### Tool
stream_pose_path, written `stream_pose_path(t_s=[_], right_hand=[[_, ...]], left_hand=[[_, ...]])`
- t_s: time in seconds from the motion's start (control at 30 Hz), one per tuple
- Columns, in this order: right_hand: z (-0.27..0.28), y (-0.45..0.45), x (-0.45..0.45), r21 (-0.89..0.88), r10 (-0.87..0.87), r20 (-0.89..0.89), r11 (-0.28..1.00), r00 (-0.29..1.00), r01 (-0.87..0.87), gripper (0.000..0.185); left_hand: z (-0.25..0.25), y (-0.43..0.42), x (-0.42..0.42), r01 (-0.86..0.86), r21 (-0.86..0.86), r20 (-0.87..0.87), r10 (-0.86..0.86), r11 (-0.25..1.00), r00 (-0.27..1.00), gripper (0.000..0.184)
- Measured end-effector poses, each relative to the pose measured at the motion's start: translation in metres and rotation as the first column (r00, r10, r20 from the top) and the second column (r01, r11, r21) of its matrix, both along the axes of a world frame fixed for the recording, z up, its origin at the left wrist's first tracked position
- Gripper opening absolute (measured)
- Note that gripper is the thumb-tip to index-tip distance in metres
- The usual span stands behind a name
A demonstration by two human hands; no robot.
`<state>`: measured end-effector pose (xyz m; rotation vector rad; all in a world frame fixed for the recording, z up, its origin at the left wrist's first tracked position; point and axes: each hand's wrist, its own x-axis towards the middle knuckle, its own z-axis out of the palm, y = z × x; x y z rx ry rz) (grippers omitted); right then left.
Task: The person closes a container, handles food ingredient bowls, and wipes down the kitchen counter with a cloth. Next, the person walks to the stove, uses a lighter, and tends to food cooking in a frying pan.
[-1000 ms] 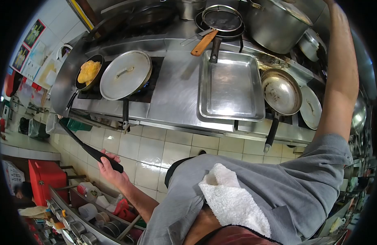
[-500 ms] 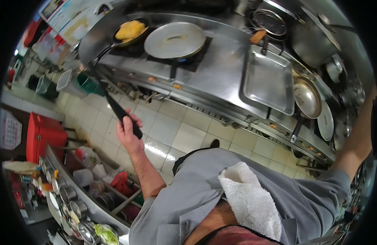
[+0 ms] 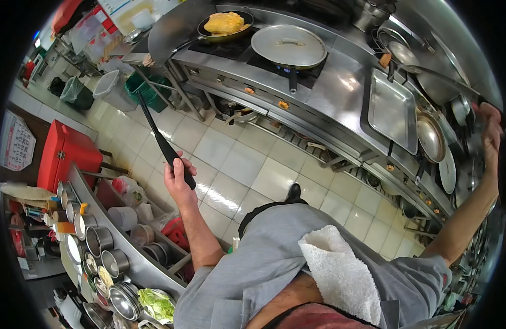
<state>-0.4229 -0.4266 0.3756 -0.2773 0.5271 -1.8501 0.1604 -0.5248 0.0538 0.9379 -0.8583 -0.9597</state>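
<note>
In the head view my left hand [image 3: 180, 178] is wrapped round the thick end of a black long-handled utensil [image 3: 163, 143], held over the tiled floor. Its far tip is narrow, and I cannot make out a head on it. At the far right my right hand [image 3: 490, 125] is closed on the handle end of a metal ladle [image 3: 405, 54]. The ladle's round bowl hangs over the cookware beside the stove. A folded yellow omelette [image 3: 225, 23] lies in a black frying pan [image 3: 247, 31]. Beside it a flat metal lid [image 3: 275, 46] covers a pan over a blue flame.
A rectangular metal tray [image 3: 394, 109] and a steel pan [image 3: 430, 137] line the stove's right side. To the left stand a red box [image 3: 72, 156] and a counter with several metal containers [image 3: 99, 239] and lettuce [image 3: 157, 304]. Bins [image 3: 113, 90] stand beyond the stove's left end.
The view has shifted, so the stove appears further right. My right hand has come into view with the ladle. The black utensil has moved away from the omelette pan's handle.
</note>
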Motion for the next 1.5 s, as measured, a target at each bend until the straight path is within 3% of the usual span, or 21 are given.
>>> stream_pose_path(t_s=[0.03, 0.07, 0.17, 0.27, 0.43, 0.47, 0.5, 0.57, 0.67, 0.73, 1.03, 1.3, 1.43, 1.5], right_hand=[[-0.010, 0.003, 0.020, -0.088, 0.170, 0.110, 0.983, 0.979, -0.161, 0.071], [-0.009, 0.001, 0.066, 0.005, 0.144, 0.049, 0.990, 0.988, -0.144, 0.067], [-0.026, -0.016, 0.111, -0.055, 0.389, -0.090, 0.917, 0.917, -0.394, 0.058], [-0.040, -0.043, 0.156, -0.099, 0.470, 0.039, 0.880, 0.882, -0.465, 0.068], [-0.067, -0.122, 0.194, -0.129, 0.613, 0.015, 0.784, 0.790, -0.607, 0.069], [-0.071, -0.140, 0.212, -0.148, 0.640, 0.091, 0.766, 0.763, -0.625, 0.054], [-0.077, -0.160, 0.220, -0.151, 0.651, 0.093, 0.757, 0.753, -0.636, 0.054], [-0.091, -0.205, 0.233, -0.129, 0.689, 0.036, 0.722, 0.724, -0.680, 0.035], [-0.115, -0.276, 0.255, -0.193, 0.771, 0.087, 0.634, 0.631, -0.749, 0.030], [-0.127, -0.321, 0.269, -0.198, 0.787, 0.072, 0.613, 0.613, -0.765, 0.030], [-0.159, -0.469, 0.307, -0.120, 0.841, -0.030, 0.534, 0.541, -0.837, 0.029], [-0.173, -0.514, 0.312, 0.066, 0.711, -0.261, 0.688, 0.653, -0.722, 0.013], [-0.177, -0.513, 0.322, 0.088, 0.626, -0.361, 0.761, 0.692, -0.643, 0.018], [-0.182, -0.511, 0.325, 0.118, 0.627, -0.411, 0.757, 0.662, -0.643, 0.011]], left_hand=[[-0.002, 0.003, 0.007, -0.009, -0.003, -0.001, 0.009, 1.000, 1.000, 0.031], [-0.005, 0.005, 0.014, -0.028, 0.004, -0.003, 0.028, 1.000, 1.000, 0.031], [-0.009, 0.017, 0.032, -0.074, 0.022, 0.002, 0.074, 0.997, 0.997, 0.030], [-0.013, 0.028, 0.047, -0.143, 0.041, 0.002, 0.143, 0.989, 0.990, 0.031], [-0.031, 0.039, 0.076, -0.268, 0.092, -0.009, 0.270, 0.959, 0.963, 0.031], [-0.032, 0.041, 0.079, -0.292, 0.114, 0.012, 0.293, 0.950, 0.956, 0.031], [-0.035, 0.043, 0.084, -0.307, 0.111, 0.015, 0.307, 0.945, 0.952, 0.031], [-0.047, 0.043, 0.093, -0.364, 0.178, 0.054, 0.360, 0.914, 0.931, 0.031], [-0.058, 0.042, 0.106, -0.439, 0.217, 0.084, 0.431, 0.872, 0.898, 0.029], [-0.056, 0.036, 0.109, -0.517, 0.281, 0.123, 0.504, 0.808, 0.855, 0.027], [-0.064, -0.030, 0.126, -0.596, 0.264, 0.090, 0.596, 0.758, 0.798, 0.022], [-0.067, -0.088, 0.133, -0.496, 0.294, 0.109, 0.486, 0.817, 0.867, 0.025], [-0.066, -0.107, 0.148, -0.467, 0.298, 0.111, 0.455, 0.833, 0.883, 0.030], [-0.063, -0.119, 0.158, -0.441, 0.297, 0.110, 0.429, 0.847, 0.897, 0.029]])
